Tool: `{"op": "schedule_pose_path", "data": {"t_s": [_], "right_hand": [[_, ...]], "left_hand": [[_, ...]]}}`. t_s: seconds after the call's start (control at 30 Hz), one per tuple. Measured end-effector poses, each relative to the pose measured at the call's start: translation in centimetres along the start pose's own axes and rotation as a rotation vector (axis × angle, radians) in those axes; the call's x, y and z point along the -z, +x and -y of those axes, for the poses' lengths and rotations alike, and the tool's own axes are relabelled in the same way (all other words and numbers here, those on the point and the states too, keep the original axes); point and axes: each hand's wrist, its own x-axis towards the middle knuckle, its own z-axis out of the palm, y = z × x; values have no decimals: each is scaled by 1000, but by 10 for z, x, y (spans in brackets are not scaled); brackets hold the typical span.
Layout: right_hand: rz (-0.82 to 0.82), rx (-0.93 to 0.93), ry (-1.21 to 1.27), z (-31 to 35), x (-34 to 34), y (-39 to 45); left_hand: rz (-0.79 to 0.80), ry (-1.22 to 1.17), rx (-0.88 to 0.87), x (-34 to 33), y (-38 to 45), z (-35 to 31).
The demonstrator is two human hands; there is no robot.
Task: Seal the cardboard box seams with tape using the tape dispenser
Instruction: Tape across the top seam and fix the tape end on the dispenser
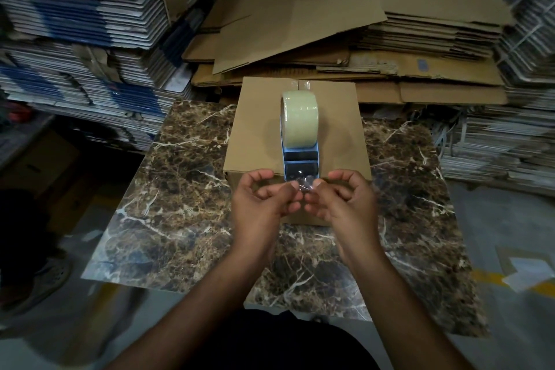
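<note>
A closed cardboard box [264,129] sits at the centre of a marble-patterned worktop [180,204]. A blue tape dispenser [301,156] with a pale tape roll [299,117] rests on the box top, along its middle seam. At 12 o'clock on the box, a short strip of tape [301,85] already crosses the far edge. At 6 o'clock, just past the near edge, the left hand [264,201] and right hand [342,198] pinch the crumpled, clear tape end [304,185] between narrow fingertips. The step appears to be freeing that end. It would go best pulled flat and straight, centred over the seam, and pressed down over the near edge before smoothing. Stacks of flattened cardboard [300,24] fill the background.
</note>
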Motion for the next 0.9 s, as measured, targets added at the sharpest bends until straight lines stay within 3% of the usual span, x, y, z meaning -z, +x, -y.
{"op": "schedule_pose_path", "data": {"t_s": [0.17, 0.5, 0.9], "right_hand": [[46, -10, -131, 0, -7, 5], [35, -4, -4, -6, -1, 9], [45, 71, -101, -2, 11, 13]], "left_hand": [[12, 42, 9, 2, 3, 1], [104, -31, 98, 8, 7, 0], [149, 131, 1, 16, 8, -2]]}}
